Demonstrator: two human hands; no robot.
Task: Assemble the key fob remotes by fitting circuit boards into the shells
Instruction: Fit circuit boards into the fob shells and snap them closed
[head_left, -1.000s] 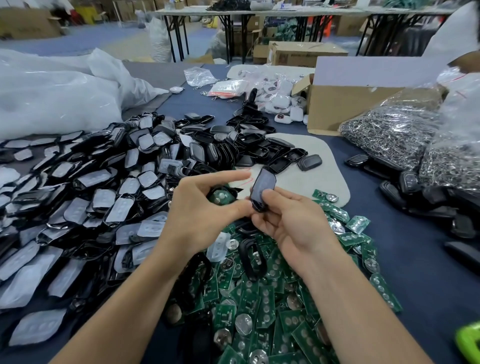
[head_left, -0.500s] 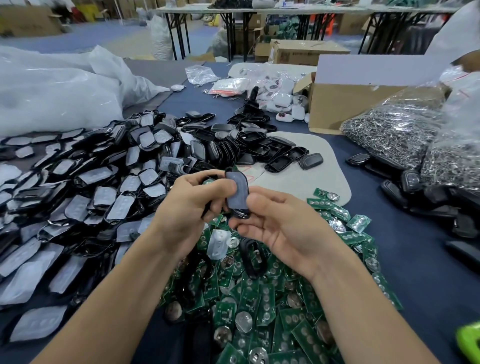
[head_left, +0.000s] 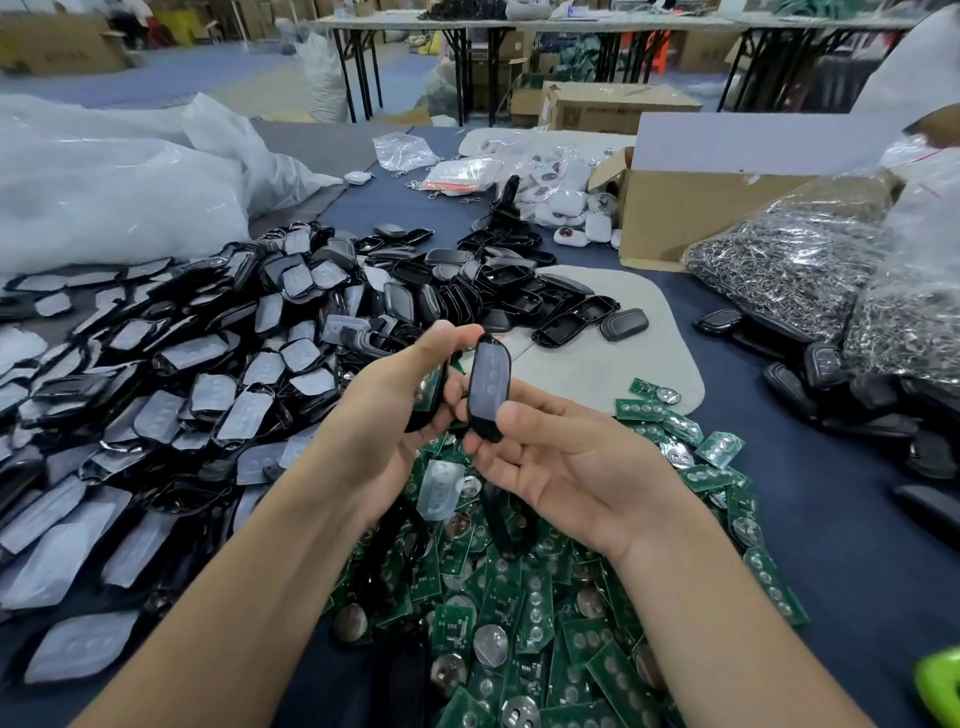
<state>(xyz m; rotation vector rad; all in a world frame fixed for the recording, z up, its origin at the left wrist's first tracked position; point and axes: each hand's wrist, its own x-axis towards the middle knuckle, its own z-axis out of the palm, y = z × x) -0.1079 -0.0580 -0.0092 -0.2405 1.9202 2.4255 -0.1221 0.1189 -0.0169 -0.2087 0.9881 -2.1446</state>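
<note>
Far left on the worktop (head_left: 857, 561), a heap of black shells (head_left: 156, 395) fitted with pale rubber pads is lying loose.

The left hand (head_left: 387, 410) is gripping a black shell half (head_left: 435, 400) edge-on between thumb and curled fingers. A green circuit board (head_left: 427, 387) is showing inside it; whether it is fully seated cannot be told.

Just beside it, the right hand (head_left: 566, 462) is pinching a second shell (head_left: 488, 387) by its lower end between thumb and fingers, pad face toward the camera. The two halves are sitting close together, apparently not yet joined.

Below both hands a pile of circuit boards (head_left: 519, 623) is lying.

Judgement: the parts are looking light and stiff. The glossy plastic is likely slippery, the pad soft and liable to drop out, and the board vulnerable at its components. Holding by the long edges is advisable, keeping fingers off the board face and pressing evenly round the rim.
</note>
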